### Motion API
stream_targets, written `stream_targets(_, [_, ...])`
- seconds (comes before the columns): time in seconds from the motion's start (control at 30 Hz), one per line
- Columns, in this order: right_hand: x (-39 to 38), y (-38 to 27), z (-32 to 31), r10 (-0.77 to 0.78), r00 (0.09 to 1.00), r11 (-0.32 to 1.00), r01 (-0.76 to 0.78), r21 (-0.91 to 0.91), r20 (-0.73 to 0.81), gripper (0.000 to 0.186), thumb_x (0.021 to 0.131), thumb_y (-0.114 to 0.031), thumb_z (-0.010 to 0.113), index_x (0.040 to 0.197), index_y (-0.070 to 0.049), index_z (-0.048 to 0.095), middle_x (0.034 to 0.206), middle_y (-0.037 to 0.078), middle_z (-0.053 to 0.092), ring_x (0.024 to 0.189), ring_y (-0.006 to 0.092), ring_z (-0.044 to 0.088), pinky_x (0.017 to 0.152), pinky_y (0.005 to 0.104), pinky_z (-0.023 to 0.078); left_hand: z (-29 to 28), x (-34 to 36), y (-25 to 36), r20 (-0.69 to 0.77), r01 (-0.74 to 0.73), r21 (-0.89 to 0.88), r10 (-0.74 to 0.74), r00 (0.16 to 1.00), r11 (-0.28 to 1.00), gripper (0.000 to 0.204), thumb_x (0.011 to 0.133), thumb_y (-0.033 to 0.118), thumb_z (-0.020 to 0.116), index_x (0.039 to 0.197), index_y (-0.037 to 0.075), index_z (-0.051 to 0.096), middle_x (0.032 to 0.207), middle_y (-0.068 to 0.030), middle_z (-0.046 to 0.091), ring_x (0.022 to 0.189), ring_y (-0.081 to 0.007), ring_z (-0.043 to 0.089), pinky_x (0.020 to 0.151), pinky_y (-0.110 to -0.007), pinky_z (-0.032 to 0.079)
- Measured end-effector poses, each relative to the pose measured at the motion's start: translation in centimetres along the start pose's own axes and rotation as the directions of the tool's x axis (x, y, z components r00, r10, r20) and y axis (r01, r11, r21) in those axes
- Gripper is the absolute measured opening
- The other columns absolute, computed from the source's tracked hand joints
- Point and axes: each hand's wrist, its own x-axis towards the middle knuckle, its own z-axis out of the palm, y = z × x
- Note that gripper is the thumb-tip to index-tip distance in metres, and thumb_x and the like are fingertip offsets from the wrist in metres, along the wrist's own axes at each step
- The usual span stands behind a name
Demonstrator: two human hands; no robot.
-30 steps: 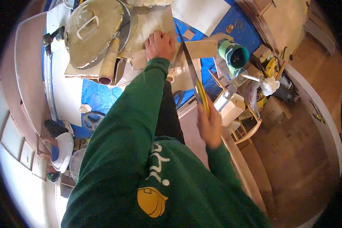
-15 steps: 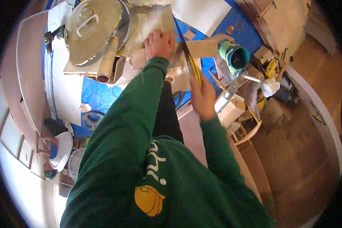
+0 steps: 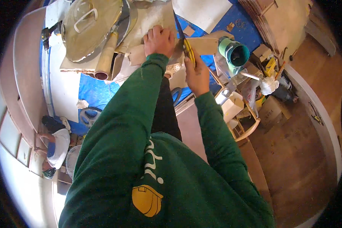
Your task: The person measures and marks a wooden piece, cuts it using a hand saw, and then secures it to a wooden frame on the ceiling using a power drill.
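Note:
My right hand (image 3: pixel 196 74) is closed around the yellow-and-black handle of a handsaw (image 3: pixel 189 51). Its long dark blade points away from me and crosses a pale wooden board (image 3: pixel 204 45). Left of the blade, my left hand (image 3: pixel 158 41) presses down on the board with its fingers bent over it; the fingertips are partly hidden. The board runs from under that hand toward a green-and-teal tub (image 3: pixel 237 55) on the right.
A round lid with a handle (image 3: pixel 85 30) and a cardboard tube (image 3: pixel 107 57) lie at left. Stacked sheets (image 3: pixel 260 17) stand far right. A wooden stool (image 3: pixel 250 129), a white box (image 3: pixel 232 108) and mixed tools sit at right. Another person (image 3: pixel 58 148) is at lower left.
My right hand has pushed the saw forward, away from me, along the blade's line. My left hand stays on the board, and the whole view has shifted slightly.

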Motion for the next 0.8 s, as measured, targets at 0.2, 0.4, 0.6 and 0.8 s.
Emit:
stream_targets(0.2, [-23.2,-6.5,-10.6,0.36,0.926,0.93,-0.349,-0.113,0.111,0.053,0.1,-0.014,0.052,0.15,0.001,0.039,0.128,0.019,0.063,0.093,0.0191,0.063,0.083,0.0343,0.051,-0.4,-1.1,-0.4,0.022,0.045,0.032,-0.045,0.999,0.998,0.024,0.09,0.038,0.061,0.089,0.015,0.066,0.105,-0.0081,0.059,0.097,-0.0323,0.059,0.083,-0.051,0.047])
stream_targets(0.4, [-10.4,-1.5,-4.7,0.24,0.967,0.964,-0.227,-0.142,0.083,0.052,0.1,-0.018,0.054,0.146,0.002,0.043,0.114,0.022,0.066,0.089,0.0217,0.065,0.079,0.0364,0.052,1.0,0.5,-0.9,-0.058,-0.027,0.012,0.028,0.998,1.0,0.022,0.089,0.036,0.062,0.087,0.015,0.065,0.102,-0.007,0.058,0.095,-0.031,0.059,0.078,-0.051,0.047])
stream_targets(0.6, [-3.9,-0.3,-1.6,0.059,0.998,0.992,-0.057,-0.112,0.016,0.05,0.1,-0.022,0.056,0.143,0.002,0.047,0.093,0.021,0.07,0.073,0.0202,0.064,0.066,0.0355,0.052,0.5,-0.2,0.0,-0.059,-0.032,0.013,0.032,0.998,0.999,0.022,0.089,0.035,0.062,0.088,0.014,0.065,0.103,-0.0074,0.058,0.096,-0.0312,0.059,0.078,-0.05,0.047])
stream_targets(0.8, [-25.9,-6.4,-12.1,0.435,0.894,0.9,-0.435,-0.025,0.104,0.053,0.099,-0.013,0.054,0.149,-0.001,0.041,0.109,0.012,0.067,0.079,0.0126,0.059,0.072,0.0303,0.05,-0.5,0.3,-0.4,-0.03,0.018,0.025,-0.017,0.999,1.0,0.021,0.088,0.034,0.062,0.087,0.014,0.066,0.104,-0.0079,0.058,0.098,-0.0316,0.059,0.08,-0.05,0.047])
